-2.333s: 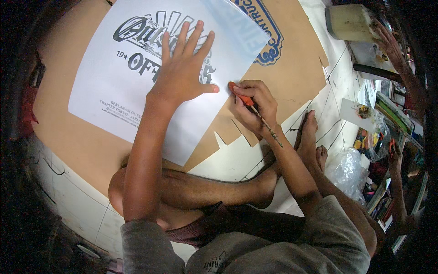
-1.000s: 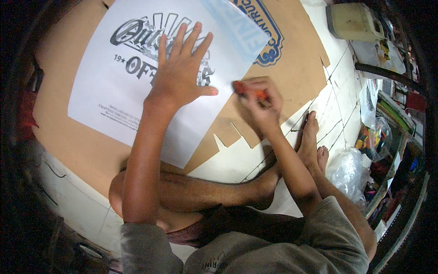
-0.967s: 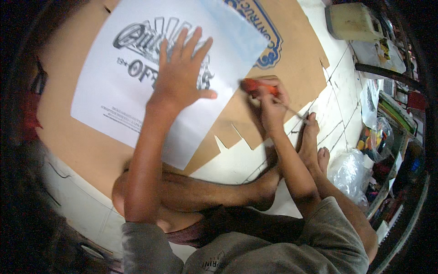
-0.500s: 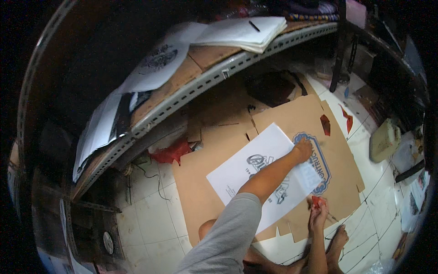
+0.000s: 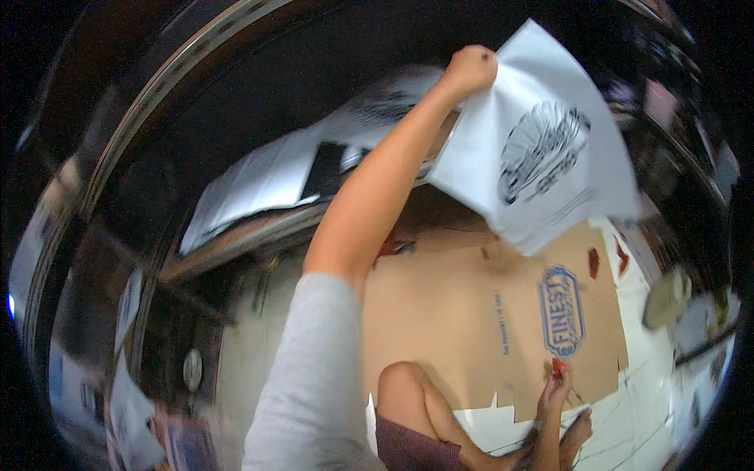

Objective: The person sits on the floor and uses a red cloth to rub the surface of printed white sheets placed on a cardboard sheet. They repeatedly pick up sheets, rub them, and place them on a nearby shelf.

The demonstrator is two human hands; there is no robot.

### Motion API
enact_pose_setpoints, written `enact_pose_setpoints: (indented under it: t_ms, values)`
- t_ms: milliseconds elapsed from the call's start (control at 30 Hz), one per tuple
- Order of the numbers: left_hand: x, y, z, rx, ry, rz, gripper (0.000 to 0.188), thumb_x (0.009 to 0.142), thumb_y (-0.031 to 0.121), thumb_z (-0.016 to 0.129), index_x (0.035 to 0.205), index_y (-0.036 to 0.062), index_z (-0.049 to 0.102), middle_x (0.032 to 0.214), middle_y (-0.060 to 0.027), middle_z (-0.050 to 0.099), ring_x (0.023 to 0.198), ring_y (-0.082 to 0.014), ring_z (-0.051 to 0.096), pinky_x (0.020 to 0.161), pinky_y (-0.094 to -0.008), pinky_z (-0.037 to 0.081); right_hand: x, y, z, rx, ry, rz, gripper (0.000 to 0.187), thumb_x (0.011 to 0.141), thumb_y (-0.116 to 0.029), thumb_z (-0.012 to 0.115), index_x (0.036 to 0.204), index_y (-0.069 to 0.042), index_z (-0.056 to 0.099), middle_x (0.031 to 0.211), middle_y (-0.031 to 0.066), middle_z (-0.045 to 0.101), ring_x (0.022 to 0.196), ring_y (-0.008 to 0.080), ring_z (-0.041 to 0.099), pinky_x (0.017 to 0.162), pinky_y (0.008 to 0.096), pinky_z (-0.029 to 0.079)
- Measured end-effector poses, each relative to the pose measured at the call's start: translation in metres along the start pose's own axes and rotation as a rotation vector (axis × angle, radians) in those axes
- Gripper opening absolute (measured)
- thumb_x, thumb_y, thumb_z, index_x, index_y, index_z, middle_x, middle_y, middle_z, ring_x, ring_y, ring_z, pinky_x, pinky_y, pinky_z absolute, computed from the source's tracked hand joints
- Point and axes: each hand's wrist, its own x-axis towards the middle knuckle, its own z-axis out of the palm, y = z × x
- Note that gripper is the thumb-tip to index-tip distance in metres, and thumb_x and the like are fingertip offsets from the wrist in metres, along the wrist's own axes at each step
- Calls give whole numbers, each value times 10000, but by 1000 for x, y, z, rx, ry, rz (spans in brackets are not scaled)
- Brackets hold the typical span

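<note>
My left hand (image 5: 473,69) is raised over the shelf, its fingers closed on the edge of a white sheet of paper (image 5: 471,161). The sheet hangs from it, curved and blurred, with a black design showing. Low on the right, my right hand (image 5: 554,390) has its fingers closed around a small red thing (image 5: 558,367) whose kind I cannot make out. That hand is over the brown cardboard (image 5: 440,314) on the floor, just below a blue framed emblem (image 5: 560,310) printed on it.
A shelf with a perforated metal edge (image 5: 236,255) runs across the left and back, bearing printed sheets (image 5: 255,184). Red scraps (image 5: 593,263) lie on the cardboard's right side. A pale plastic jug (image 5: 667,298) stands to the right. My bent knee (image 5: 404,385) is near the cardboard's front edge.
My left hand has lifted the white sheet off the cardboard, up and away toward the shelf, uncovering the blue print. My right hand stays low with the red thing. The view has shifted.
</note>
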Motion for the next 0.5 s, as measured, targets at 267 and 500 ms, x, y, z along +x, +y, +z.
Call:
enact_pose_setpoints:
  t_ms: [267, 500]
  values:
    - [-6, -151, -128, -199, 551, -630, 393, 863, 177, 601, 1152, -74, 689, 1190, -279, 687, 1109, -380, 682, 938, -466, 551, 21, -7, -37, -119, -169, 67, 329, 1018, -249, 569, 1219, 0, 645, 1220, 102, 686, 936, 113, 626, 804, 221, 511]
    - [-65, -233, -188, -86, 680, -793, 454, 847, 248, 630, 1185, -51, 683, 1222, -262, 680, 1129, -381, 669, 968, -472, 538, 7, -7, -6, -258, -60, -19, 349, 1030, -270, 545, 1233, -1, 639, 1211, 96, 689, 807, 78, 571, 716, 189, 502]
